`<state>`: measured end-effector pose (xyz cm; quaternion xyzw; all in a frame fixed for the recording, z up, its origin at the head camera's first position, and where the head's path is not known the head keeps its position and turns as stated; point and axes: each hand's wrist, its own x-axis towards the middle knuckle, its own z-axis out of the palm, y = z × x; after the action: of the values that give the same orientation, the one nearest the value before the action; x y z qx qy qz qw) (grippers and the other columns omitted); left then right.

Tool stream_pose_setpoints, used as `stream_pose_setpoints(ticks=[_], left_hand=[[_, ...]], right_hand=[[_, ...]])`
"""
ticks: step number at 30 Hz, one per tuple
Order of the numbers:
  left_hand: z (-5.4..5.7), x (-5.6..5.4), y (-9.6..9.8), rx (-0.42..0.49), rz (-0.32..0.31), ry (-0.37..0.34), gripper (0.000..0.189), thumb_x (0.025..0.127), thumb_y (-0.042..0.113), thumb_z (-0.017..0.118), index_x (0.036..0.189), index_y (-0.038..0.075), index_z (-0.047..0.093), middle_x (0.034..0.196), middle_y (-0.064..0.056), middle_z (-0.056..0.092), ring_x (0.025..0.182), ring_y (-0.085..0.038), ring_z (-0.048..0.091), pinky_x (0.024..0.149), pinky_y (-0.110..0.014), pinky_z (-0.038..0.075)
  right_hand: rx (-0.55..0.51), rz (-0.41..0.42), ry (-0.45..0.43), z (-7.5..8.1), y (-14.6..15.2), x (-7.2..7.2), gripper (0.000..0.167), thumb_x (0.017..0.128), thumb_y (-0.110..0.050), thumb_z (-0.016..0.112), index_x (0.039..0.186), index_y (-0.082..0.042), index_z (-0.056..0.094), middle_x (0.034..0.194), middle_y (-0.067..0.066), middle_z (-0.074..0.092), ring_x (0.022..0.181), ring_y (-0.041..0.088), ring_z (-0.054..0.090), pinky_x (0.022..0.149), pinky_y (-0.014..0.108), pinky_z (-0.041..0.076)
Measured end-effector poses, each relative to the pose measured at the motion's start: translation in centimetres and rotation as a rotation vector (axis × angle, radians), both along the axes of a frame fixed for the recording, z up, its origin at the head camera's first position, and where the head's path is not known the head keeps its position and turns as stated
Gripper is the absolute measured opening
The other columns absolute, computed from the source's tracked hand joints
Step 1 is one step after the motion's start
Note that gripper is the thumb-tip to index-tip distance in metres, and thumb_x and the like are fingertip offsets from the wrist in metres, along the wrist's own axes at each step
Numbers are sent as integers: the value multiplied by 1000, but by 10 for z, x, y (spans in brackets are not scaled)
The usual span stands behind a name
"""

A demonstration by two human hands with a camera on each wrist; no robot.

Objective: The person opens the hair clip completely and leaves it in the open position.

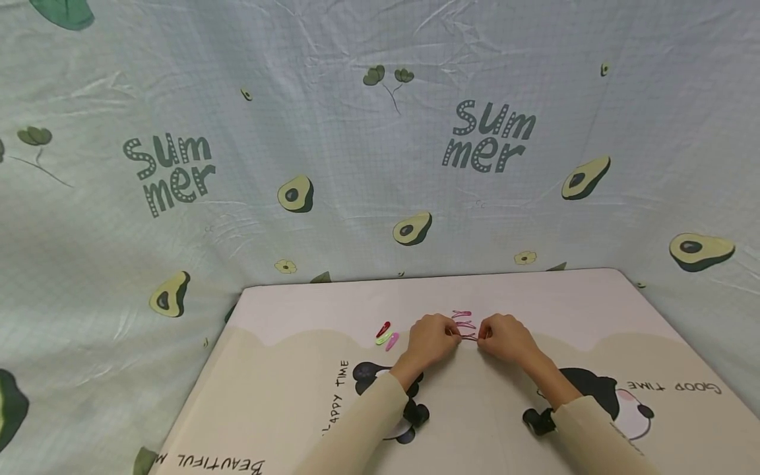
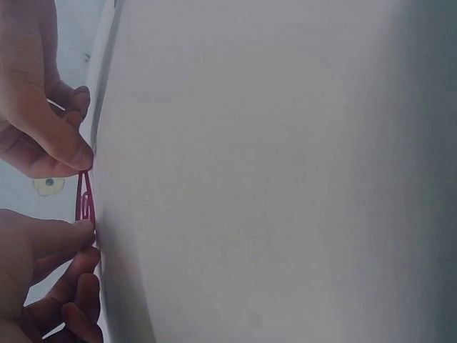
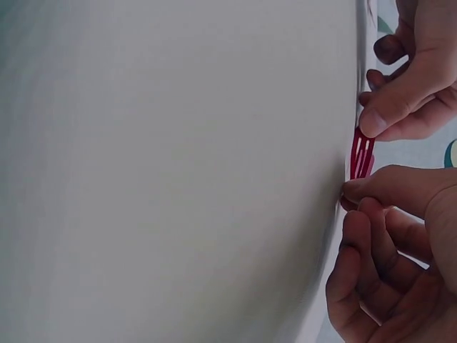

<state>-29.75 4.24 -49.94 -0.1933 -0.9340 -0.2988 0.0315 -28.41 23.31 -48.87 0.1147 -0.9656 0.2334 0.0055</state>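
Over the table, a dark pink snap hair clip (image 1: 470, 338) spans the small gap between both hands. My left hand (image 1: 431, 342) pinches one end of it between thumb and fingers; in the left wrist view the left hand (image 2: 53, 271) is the lower one. The opposite end is pinched by my right hand (image 1: 506, 338), the lower hand (image 3: 400, 250) in the right wrist view. The clip (image 2: 85, 200) shows its slots and prongs between the fingertips, which cover its ends. Just beyond the hands lie two pink hair clips (image 1: 462, 313) (image 1: 466, 324).
Left of the hands lie a red clip (image 1: 383, 328), a light green clip (image 1: 382, 339) and a pink clip (image 1: 392, 341), close together. The table cover (image 1: 279, 389) has printed cartoons and lettering. An avocado-print curtain (image 1: 344, 145) hangs behind the table's far edge.
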Motion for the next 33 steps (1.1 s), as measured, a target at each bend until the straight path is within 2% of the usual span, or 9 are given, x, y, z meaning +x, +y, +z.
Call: stream_pose_setpoints(ticks=[33], left_hand=[[1, -1, -10, -1, -20, -18, 10, 87, 25, 78, 92, 16, 82, 77, 6, 73, 70, -5, 57, 62, -21, 40]], right_hand=[[0, 18, -27, 5, 3, 2, 3, 83, -13, 76, 84, -11, 74, 73, 0, 63, 66, 15, 53, 58, 31, 42]])
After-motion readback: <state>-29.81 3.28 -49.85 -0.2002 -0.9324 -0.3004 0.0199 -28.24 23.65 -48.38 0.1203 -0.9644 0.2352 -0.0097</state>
